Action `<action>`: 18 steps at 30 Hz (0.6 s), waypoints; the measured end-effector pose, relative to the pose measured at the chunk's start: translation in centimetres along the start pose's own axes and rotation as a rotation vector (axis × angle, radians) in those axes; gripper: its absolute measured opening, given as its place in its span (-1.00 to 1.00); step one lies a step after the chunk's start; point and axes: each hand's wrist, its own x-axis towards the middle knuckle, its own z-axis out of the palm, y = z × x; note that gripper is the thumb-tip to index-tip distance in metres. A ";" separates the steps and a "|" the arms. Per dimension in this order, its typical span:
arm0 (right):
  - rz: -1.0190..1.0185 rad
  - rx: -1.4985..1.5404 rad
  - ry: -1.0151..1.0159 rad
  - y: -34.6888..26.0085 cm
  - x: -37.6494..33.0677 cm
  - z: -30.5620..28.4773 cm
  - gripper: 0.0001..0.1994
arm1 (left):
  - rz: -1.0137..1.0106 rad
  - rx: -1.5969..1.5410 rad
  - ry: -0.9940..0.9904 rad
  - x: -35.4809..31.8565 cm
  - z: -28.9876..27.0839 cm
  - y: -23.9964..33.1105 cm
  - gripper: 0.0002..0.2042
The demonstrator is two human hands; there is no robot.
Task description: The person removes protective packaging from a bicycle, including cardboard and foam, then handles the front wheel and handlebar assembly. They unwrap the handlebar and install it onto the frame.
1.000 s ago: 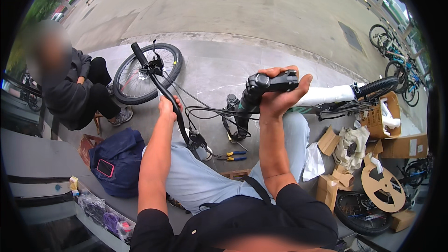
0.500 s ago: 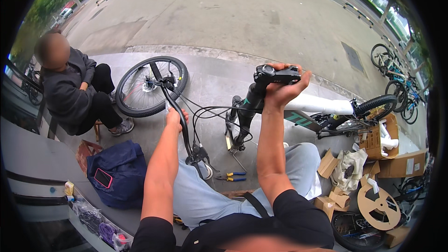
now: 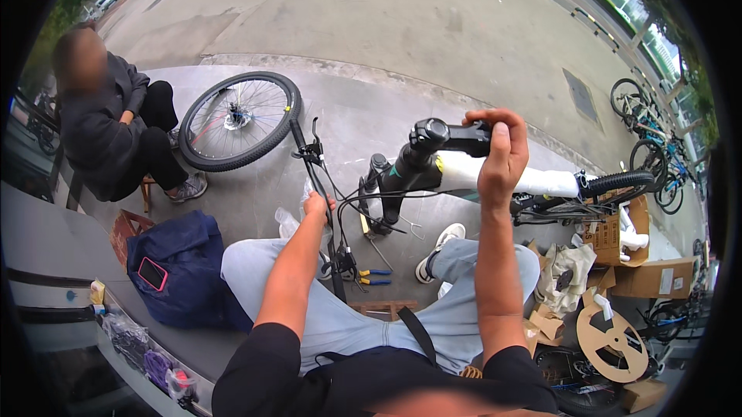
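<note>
My left hand is closed round the middle of a black handlebar, which hangs loose from the bike with its brake levers and cables on it. My right hand pinches the front end of the black stem, thumb on one side and fingers over the top. The stem sits on top of the upright head tube of a bicycle frame. White wrapping covers the frame's tube behind it. Black cables run from the handlebar to the frame.
A detached wheel lies on the pavement beside a seated person. Pliers lie between my feet. A dark blue cloth with a phone is at left. Cardboard boxes and parked bikes stand at right.
My right hand has shifted from under the stem to its front end, moving right and down. My left hand has moved right with the handlebar. My knees have spread apart.
</note>
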 end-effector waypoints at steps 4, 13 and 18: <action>0.065 -0.188 -0.119 -1.1 0.6 -1.6 -0.73 | 0.038 0.037 -0.060 2.4 1.4 -4.5 -0.37; 0.020 -0.111 0.008 -0.3 -0.2 0.3 -0.70 | 0.682 1.322 -0.229 -8.6 -0.3 4.4 -0.52; 0.066 -0.084 0.135 0.2 -2.3 -1.9 -0.72 | 0.861 1.439 -0.379 -20.0 -3.7 15.5 -0.53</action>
